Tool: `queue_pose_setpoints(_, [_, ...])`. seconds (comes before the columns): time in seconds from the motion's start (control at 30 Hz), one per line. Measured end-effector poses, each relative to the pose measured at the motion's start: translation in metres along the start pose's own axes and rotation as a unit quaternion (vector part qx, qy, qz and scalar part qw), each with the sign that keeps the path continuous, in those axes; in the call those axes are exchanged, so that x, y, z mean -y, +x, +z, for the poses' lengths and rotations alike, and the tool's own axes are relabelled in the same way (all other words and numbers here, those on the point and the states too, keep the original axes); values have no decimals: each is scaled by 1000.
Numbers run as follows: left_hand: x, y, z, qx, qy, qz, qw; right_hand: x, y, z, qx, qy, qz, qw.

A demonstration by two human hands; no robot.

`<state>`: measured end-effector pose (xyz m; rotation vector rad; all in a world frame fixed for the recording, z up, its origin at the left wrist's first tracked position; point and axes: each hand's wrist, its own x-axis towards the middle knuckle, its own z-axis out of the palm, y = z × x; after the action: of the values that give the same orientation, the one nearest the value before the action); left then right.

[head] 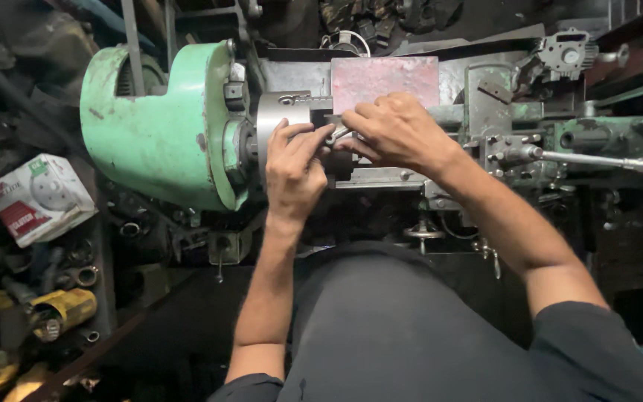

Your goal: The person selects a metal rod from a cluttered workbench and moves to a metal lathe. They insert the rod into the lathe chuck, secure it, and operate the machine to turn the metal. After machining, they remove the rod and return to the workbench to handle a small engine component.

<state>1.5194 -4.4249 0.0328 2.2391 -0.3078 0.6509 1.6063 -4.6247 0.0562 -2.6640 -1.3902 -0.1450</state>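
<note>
Both hands (336, 145) | fingers pinching small metal piece (338, 134) | at lathe chuck (283, 119)

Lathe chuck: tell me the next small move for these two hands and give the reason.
Probably seat the small metal piece squarely against the chuck before letting go. Both the left hand and the right hand pinch at it right by the chuck face, and whether it is gripped there yet is hidden behind the fingers.

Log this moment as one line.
left hand: on chuck | right hand: at small metal part by chuck | machine: green lathe
</note>
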Motion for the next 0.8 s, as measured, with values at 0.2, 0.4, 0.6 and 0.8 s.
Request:
queue_pose_setpoints(0.2, [-5, 3, 5, -27, 11, -29, 999, -2, 0, 19, -23, 5, 26, 999])
queue_pose_setpoints(0.4, [10, 14, -3, 63, -29, -14, 998, 33, -11, 35, -86, -59, 178, 978])
queue_pose_setpoints(0.6, [18, 18, -10, 96, -42, 17, 994, 48, -12, 36, -30, -29, 251, 967])
queue_pose_setpoints(0.8, [22, 18, -24, 143, -85, 50, 985, 58, -16, 29, -81, -32, 223, 971])
